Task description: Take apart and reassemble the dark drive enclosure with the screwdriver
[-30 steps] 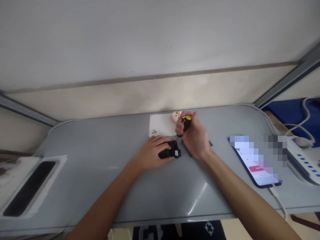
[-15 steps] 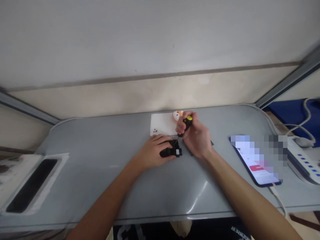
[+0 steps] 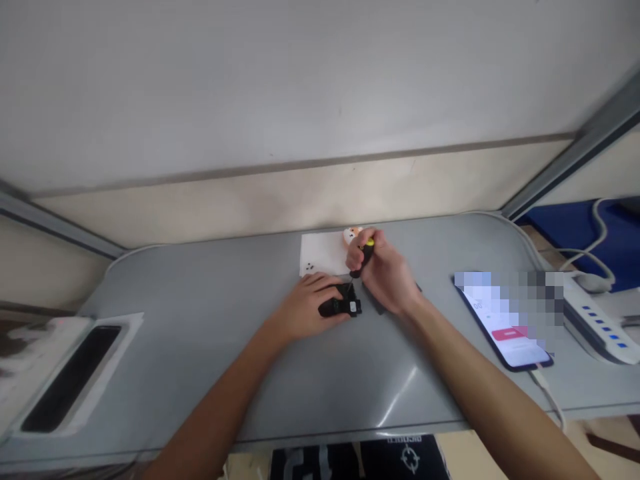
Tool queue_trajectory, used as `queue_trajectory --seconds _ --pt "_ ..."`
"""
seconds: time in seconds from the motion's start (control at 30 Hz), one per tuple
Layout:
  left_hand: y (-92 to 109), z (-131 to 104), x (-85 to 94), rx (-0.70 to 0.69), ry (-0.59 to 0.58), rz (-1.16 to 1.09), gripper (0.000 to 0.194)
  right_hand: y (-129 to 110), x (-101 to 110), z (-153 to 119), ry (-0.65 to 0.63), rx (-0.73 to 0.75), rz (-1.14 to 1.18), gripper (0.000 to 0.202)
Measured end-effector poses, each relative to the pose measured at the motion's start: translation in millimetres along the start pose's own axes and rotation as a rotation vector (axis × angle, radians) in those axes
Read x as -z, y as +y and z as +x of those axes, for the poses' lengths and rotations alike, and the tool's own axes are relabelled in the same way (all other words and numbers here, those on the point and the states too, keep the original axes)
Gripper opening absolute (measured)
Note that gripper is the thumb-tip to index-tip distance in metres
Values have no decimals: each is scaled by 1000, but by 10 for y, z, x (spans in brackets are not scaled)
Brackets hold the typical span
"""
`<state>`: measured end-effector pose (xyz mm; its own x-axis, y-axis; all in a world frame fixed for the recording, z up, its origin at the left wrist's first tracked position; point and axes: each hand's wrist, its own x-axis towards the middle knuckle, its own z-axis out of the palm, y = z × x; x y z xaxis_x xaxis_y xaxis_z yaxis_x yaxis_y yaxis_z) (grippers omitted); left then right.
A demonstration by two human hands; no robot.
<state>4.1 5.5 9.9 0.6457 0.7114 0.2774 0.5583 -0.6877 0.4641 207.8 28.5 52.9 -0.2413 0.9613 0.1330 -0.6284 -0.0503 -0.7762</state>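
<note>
My left hand (image 3: 313,303) is closed around a small black plastic device (image 3: 341,306) with a white label, pressed to the grey table. In my right hand (image 3: 387,267) is a screwdriver (image 3: 369,252) with a black and yellow handle, tilted, its shaft running down to the device. The tip's exact contact is too small to tell. Just beyond, several tiny dark pieces, which look like screws (image 3: 309,267), lie on a white sheet of paper (image 3: 325,252). An orange and white animal figure (image 3: 351,235) sits at the paper's far side, partly behind my right hand.
A lit phone (image 3: 500,333) with a cable plugged in lies at right, beside a white power strip (image 3: 595,320). At left, a dark phone-like slab (image 3: 73,380) rests on white paper. A dark flat piece shows partly under my right hand. The wall closes off the table's back.
The camera view has shifted slightly. My right hand has tilted the screwdriver handle a little, with its shaft still at the device. The left hand keeps its hold.
</note>
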Motion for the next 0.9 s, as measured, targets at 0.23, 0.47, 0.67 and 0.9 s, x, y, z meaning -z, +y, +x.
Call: queue_trajectory --seconds 0.23,0.47,0.67,0.9 --pt "16 5 16 -5 -5 20 21 -20 31 12 -1 54 43 23" --pt "6 -2 15 -13 -2 18 21 24 88 67 -36 -13 102 28" --pt "6 -4 8 -18 3 27 20 65 33 20 -25 18 149 21" --pt "26 -8 12 -3 8 34 22 53 104 45 -100 -5 -27 25"
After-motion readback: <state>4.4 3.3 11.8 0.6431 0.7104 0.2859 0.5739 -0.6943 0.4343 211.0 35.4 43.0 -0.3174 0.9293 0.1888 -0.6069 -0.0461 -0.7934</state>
